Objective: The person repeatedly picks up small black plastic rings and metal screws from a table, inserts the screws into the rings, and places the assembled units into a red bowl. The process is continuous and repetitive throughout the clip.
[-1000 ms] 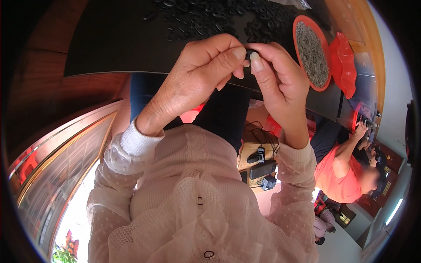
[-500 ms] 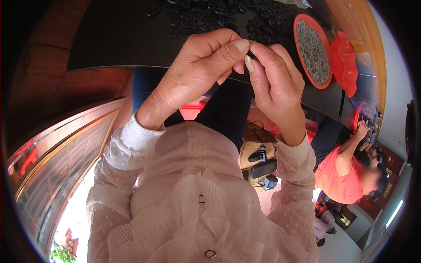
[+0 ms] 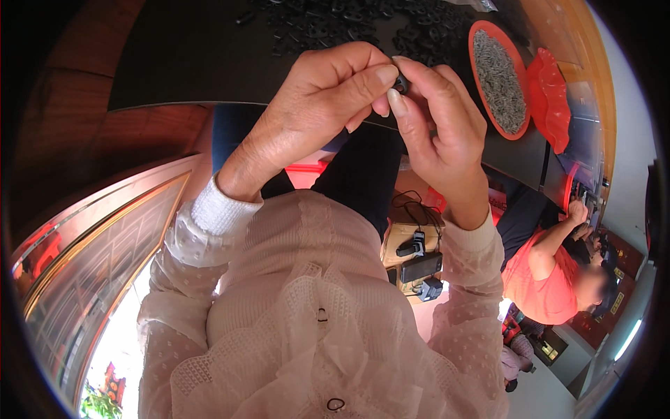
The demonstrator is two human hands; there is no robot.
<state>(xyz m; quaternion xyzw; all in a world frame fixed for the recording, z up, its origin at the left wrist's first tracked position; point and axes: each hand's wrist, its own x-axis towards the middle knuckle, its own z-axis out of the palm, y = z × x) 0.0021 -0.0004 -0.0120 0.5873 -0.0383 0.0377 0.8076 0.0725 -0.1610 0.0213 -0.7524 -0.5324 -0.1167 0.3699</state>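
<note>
A small black part (image 3: 400,84), looking like rubber or plastic with a hole in it, is pinched between my two hands. My left hand (image 3: 333,89) closes its thumb and fingers on the part's left side. Thumb and index finger of my right hand (image 3: 441,115) press on its right side. Most of the part is hidden by the fingertips. Beyond my hands, many similar black pieces (image 3: 317,24) lie scattered on the dark tabletop (image 3: 188,63). To the right stands an orange-red bowl (image 3: 477,31) full of small grey metal pins or screws (image 3: 499,84).
A red wavy-edged dish (image 3: 548,101) leans by the bowl. Below the table's edge, a wooden box (image 3: 398,241) carries black devices (image 3: 421,267) and cables. A person in an orange shirt (image 3: 541,276) works at the right. A framed panel (image 3: 105,251) is at the left.
My right hand's thumb and index finger have parted slightly and shifted up, so more of the black part shows. The person at the right has moved an arm.
</note>
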